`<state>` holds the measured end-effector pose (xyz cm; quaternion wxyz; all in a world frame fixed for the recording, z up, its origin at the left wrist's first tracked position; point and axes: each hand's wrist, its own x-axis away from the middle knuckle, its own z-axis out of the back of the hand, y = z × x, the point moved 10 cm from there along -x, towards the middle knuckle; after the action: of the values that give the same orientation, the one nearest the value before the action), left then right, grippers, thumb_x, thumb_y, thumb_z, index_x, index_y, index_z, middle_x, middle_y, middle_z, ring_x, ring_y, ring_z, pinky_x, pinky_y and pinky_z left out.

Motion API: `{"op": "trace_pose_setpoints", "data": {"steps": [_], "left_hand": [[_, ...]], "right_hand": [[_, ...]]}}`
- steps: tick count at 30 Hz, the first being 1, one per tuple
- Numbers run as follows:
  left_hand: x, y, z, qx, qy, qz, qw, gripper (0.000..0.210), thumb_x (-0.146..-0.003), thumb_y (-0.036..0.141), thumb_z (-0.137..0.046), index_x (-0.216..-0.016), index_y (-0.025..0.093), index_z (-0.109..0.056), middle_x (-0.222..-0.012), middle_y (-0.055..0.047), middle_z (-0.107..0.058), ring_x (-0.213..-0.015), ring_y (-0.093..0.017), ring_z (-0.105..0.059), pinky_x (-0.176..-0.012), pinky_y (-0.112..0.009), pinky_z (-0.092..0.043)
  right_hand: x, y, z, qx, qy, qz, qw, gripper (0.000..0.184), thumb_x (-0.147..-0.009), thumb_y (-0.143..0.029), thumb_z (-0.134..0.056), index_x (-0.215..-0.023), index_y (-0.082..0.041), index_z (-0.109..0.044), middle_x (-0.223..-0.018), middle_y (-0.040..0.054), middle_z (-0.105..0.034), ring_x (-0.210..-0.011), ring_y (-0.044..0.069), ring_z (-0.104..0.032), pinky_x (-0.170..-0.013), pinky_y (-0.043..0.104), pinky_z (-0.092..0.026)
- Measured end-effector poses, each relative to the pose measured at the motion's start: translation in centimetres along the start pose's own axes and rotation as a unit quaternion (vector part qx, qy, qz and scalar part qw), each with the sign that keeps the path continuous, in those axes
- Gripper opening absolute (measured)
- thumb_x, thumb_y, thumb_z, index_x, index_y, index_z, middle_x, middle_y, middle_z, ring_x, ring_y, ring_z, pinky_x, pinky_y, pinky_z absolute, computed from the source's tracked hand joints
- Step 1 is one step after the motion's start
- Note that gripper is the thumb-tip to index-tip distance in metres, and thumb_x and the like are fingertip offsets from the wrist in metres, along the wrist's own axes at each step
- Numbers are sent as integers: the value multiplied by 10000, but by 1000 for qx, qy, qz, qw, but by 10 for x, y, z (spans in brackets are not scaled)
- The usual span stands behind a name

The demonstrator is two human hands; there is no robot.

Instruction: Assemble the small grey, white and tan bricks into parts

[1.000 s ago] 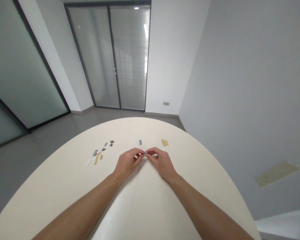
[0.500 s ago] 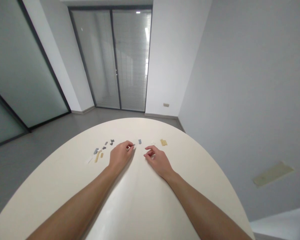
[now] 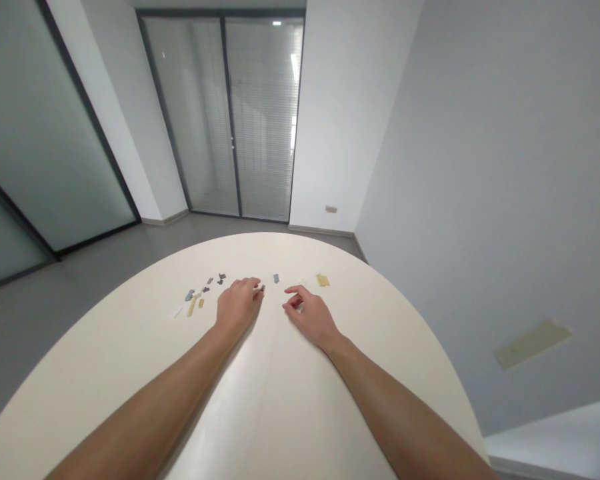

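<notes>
My left hand (image 3: 239, 305) rests on the white table, its fingertips pinching a small dark grey piece (image 3: 263, 289) that looks like a toy building brick. Just beyond the fingertips lies a blue-grey piece (image 3: 276, 278). To the right, my right hand (image 3: 311, 316) hovers low or rests on the tabletop with thumb and fingers apart and nothing visible between them. Past its fingers are tiny whitish pieces (image 3: 302, 281), too small to make out. A tan studded piece (image 3: 323, 280) lies a little farther right.
Left of my left hand are scattered dark pieces (image 3: 222, 276), a grey piece (image 3: 189, 294), a long tan strip (image 3: 192, 306), a short tan piece (image 3: 201, 303) and a white piece (image 3: 178, 311). The round table (image 3: 280, 400) ends at a curved edge; glass doors (image 3: 263, 120) stand beyond.
My left hand has drawn slightly left, its fingers shifting around the dark grey piece, which now shows more. My right hand has hardly moved. The view has shifted slightly.
</notes>
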<state>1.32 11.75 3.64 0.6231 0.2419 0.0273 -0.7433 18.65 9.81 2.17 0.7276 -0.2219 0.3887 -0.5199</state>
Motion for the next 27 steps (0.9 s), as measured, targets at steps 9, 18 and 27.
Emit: {"op": "trace_pose_setpoints", "data": {"steps": [9,18,27], "left_hand": [[8,16,-9,1,-39,-21,999,400,-937,184,-417,-1328,181,-502,-1176,-127,-698,-1127,-259,-617,-892,-360,-486],[-3,30,-16,-1,-70,-101,992,463,-905,238,-448,-1362,160,-464,-1274,-160,-637,-1197,-291,-560,-950,-403,-459],[-11,39,-23,-21,-88,-149,985,487,-906,247,-440,-1387,177,-423,-1310,-154,-614,-1213,-286,-549,-931,-395,-465]], "right_hand": [[1,0,-1,3,-5,0,1000,355,-849,-206,-641,-1196,-258,-590,-860,-7,-738,-776,168,-678,-736,295,-489],[1,-6,1,14,-8,3,1000,329,-852,-218,-649,-1176,-257,-604,-852,-5,-732,-776,168,-675,-753,300,-484],[0,-3,1,8,-3,-1,1000,325,-851,-215,-635,-1170,-264,-608,-853,-7,-733,-770,167,-674,-750,297,-492]]}}
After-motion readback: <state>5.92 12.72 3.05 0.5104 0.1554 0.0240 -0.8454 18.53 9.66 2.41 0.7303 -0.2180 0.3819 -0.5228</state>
